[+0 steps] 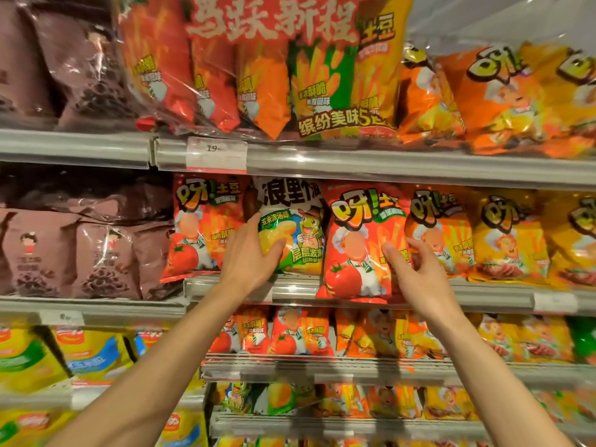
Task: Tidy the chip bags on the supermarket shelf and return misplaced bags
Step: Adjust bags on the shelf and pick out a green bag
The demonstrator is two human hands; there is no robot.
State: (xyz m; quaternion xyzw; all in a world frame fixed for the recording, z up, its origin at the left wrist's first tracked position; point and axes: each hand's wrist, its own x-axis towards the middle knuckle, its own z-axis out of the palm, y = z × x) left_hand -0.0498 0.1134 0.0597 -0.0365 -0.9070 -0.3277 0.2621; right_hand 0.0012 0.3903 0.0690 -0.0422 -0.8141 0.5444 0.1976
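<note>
Evidently the left hand (250,253) gripped the misplaced green-and-white bag (290,227) among tomato bags on the middle shelf (500,296); the right hand (419,266) clasped 1 tomato bag (361,246). Pulling the stray out seemed next.

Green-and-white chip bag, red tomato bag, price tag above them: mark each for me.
Green-and-white chip bag (298,217): head view, on its cartoon front panel.
Red tomato bag (358,253): head view, middle of its front.
Price tag (216,153): head view, on the label face.

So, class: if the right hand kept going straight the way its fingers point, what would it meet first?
The right hand already touches the red tomato bag; further up-left it would likely press into that bag's front, though depth is unclear.
</note>
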